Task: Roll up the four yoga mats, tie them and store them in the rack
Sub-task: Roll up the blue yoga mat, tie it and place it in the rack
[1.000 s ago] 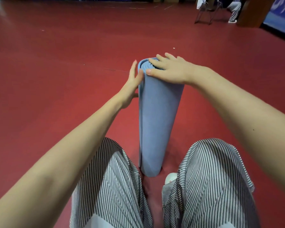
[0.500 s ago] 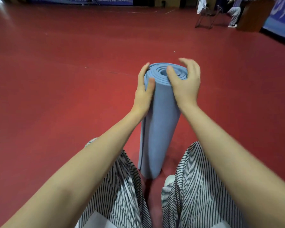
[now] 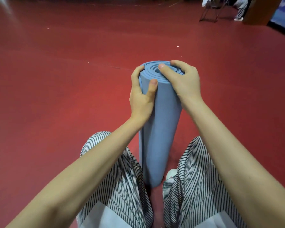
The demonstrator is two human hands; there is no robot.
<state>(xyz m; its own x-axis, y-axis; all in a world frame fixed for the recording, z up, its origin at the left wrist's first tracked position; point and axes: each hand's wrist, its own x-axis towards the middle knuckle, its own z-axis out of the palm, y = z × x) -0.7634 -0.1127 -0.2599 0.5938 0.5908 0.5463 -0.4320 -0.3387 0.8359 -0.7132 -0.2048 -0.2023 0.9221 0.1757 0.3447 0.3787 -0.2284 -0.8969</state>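
The rolled mat (image 3: 161, 129) stood on end on the red floor (image 3: 56, 96), between our striped knees. Our left hand (image 3: 141, 97) gripped its upper side, thumb across the front. Our right hand (image 3: 183, 83) curled over the top rim, thumb pressed on the spiral end.

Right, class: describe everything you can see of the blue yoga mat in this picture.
The blue yoga mat is rolled into a tight cylinder of matte foam, spiral layers showing at its top end. It stands on end on the red floor between the person's striped trousers, its base beside a white shoe. The left hand grips its upper side, thumb across the front; the right hand curls over the top rim. No tie shows.
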